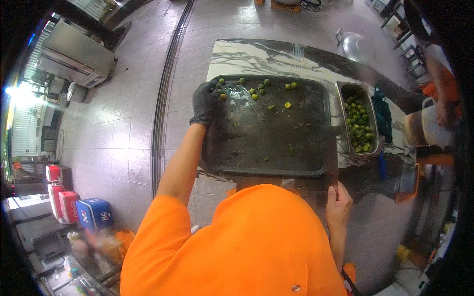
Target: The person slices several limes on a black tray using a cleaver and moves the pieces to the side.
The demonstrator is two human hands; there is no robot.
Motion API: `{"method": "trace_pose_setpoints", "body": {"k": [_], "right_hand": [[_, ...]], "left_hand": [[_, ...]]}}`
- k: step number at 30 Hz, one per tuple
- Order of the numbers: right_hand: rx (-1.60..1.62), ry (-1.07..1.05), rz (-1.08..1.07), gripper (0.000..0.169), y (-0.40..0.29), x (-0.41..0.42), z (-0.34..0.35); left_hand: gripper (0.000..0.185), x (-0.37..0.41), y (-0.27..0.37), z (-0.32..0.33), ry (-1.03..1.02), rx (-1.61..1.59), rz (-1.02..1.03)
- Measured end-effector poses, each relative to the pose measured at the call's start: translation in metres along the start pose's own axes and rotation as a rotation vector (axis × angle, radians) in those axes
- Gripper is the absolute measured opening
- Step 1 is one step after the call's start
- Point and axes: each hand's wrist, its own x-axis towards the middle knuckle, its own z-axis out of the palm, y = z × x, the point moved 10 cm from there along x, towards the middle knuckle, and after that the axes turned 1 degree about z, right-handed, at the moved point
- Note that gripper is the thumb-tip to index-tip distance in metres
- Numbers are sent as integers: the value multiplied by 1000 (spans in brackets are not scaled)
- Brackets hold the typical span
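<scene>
My left hand (206, 104), in a black glove, is at the upper left corner of a dark rectangular tray (259, 138); its fingers blend into the tray, so its grip cannot be made out. Several small green citrus fruits (254, 97) lie along the tray's far side, with a cut piece (287, 105) and green scraps. My bare right hand (339, 201) is closed on a large knife (331, 155), its broad dark blade pointing away over the tray's right edge. Right of the tray, a metal pan (375, 129) holds many whole green citrus fruits (357, 118).
The tray and pan rest on a marble-patterned table (244, 55). A dark green cloth (381, 111) lies beyond the pan, beside a white container (433, 122). Another person's arm (440, 100) reaches in at right. Coolers (94, 214) stand on the floor at left.
</scene>
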Motion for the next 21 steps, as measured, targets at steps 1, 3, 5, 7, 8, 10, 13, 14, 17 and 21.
{"method": "trace_pose_setpoints", "body": {"k": [1, 3, 5, 7, 8, 10, 13, 14, 17, 21], "right_hand": [[25, -20, -10, 31, -8, 3, 3], [26, -35, -28, 31, -14, 1, 7], [-13, -22, -57, 31, -11, -1, 11], [48, -25, -29, 29, -18, -5, 10], [83, -29, -28, 29, -21, -8, 10], [94, -6, 20, 28, -19, -15, 5], [132, 60, 36, 27, 1, -27, 4], [136, 76, 49, 27, 7, -29, 2], [163, 99, 97, 28, 16, -29, 0], [196, 87, 55, 27, 7, -11, 1]], "left_hand": [[23, 10, 13, 8, -28, -6, 58], [23, 29, 45, 36, -92, -24, 181], [21, 36, 60, 54, -55, 63, 209], [21, 45, 53, 78, -48, 151, 208], [21, 49, 36, 86, -60, 201, 192], [21, 52, 45, 97, -130, 181, 125], [21, 31, 28, 97, -56, -403, -56], [21, 18, 38, 109, -177, -449, -45], [23, -23, 82, 100, -311, -370, 223], [29, -71, 78, 133, -363, -813, 207]]}}
